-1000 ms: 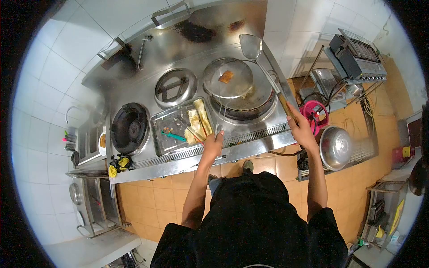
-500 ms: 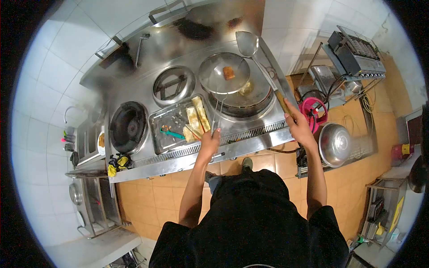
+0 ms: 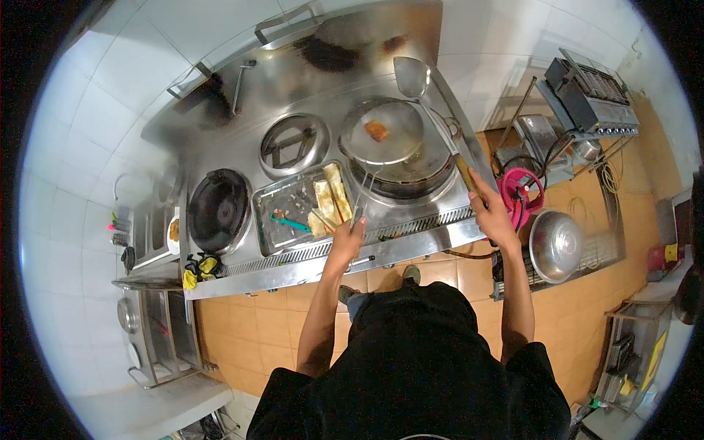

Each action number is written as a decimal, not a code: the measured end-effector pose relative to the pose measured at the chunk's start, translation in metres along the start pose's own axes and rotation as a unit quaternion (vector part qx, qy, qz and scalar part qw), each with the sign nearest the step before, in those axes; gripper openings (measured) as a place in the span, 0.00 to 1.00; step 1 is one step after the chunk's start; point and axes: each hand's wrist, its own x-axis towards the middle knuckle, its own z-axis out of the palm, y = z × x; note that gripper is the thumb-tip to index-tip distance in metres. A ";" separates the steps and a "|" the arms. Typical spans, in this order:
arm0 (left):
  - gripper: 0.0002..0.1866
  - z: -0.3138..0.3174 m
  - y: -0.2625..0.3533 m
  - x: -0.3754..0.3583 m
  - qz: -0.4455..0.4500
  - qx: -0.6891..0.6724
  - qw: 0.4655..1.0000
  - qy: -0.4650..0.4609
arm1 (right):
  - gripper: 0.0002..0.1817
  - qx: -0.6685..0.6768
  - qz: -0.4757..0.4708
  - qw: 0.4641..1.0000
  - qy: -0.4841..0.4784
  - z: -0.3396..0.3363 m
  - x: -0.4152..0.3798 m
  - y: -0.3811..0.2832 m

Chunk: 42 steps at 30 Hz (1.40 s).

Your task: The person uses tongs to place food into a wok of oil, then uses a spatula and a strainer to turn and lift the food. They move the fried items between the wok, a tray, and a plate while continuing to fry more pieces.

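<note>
My left hand point(image 3: 347, 238) is closed round the long wire handle of a round mesh strainer point(image 3: 389, 150), which is over the wok point(image 3: 433, 178) on the right burner. A browned piece of food point(image 3: 376, 131) lies on the mesh. Just past my left fingers, thin sticks like chopsticks point(image 3: 339, 207) cross pale folded pieces of food point(image 3: 323, 196) in a metal tray point(image 3: 262, 238). A teal-handled tool point(image 3: 292, 223) lies in the same tray. My right hand point(image 3: 491, 210) grips the wooden handle of a wok spatula point(image 3: 412, 76), its blade raised beyond the wok's far side.
Left of the tray sits a blackened wok point(image 3: 218, 210), and behind it an open burner ring point(image 3: 294, 145). A steel bowl point(image 3: 556, 247) and a pink reel-like object point(image 3: 521, 196) stand right of the stove. Black-and-yellow cloth point(image 3: 202, 270) lies at the stove's front left corner.
The browned piece has shifted and turned on the strainer's mesh. A pale yellowish piece seen in the wok beside the strainer no longer shows. The whole view has shifted slightly.
</note>
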 end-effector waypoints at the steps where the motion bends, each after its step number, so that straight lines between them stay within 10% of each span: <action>1: 0.17 0.002 -0.001 0.002 -0.001 -0.012 1.000 0.011 | 0.26 -0.005 0.007 1.000 0.002 0.000 -0.001 0.000; 26: 0.19 -0.025 0.013 -0.009 -0.037 -0.084 0.994 0.063 | 0.30 -0.036 -0.069 0.997 0.004 0.005 0.002 0.010; 28: 0.19 -0.027 0.011 -0.012 -0.037 -0.093 0.992 0.075 | 0.28 0.054 0.134 0.990 -0.011 0.007 -0.007 -0.025; 42: 0.18 -0.007 -0.014 0.003 0.058 0.053 0.997 0.021 | 0.28 -0.009 0.050 0.999 0.012 0.003 -0.002 0.012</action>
